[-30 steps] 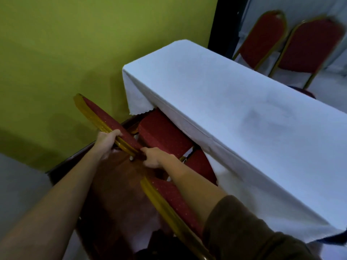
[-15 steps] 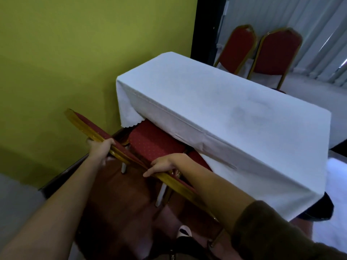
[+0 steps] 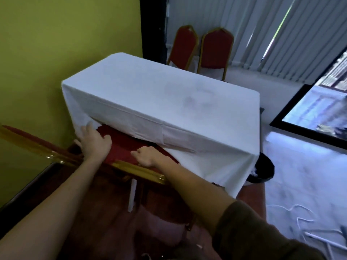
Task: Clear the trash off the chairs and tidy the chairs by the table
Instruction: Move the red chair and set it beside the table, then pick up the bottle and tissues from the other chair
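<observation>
Two red chairs with gold frames stand pushed under the near side of the table (image 3: pixel 169 102), which has a white cloth over it. The left chair's back (image 3: pixel 28 141) and the right chair's back (image 3: pixel 137 168) cross below my forearms. My left hand (image 3: pixel 93 141) lies flat with spread fingers on the red seat (image 3: pixel 122 145), touching the hanging edge of the cloth. Further right on the same seat, my right hand (image 3: pixel 146 156) rests with its fingers curled and nothing visible in it. I see no trash on the seat.
Two more red chairs (image 3: pixel 216 47) stand at the table's far side by the vertical blinds. A black bin (image 3: pixel 262 169) sits at the table's right end. White cables (image 3: pixel 293 212) lie on the pale floor at right. The yellow wall is close on the left.
Both hands have left the chair backs and reached forward onto the seat under the cloth. The view has risen and pulled back, so the whole table shows.
</observation>
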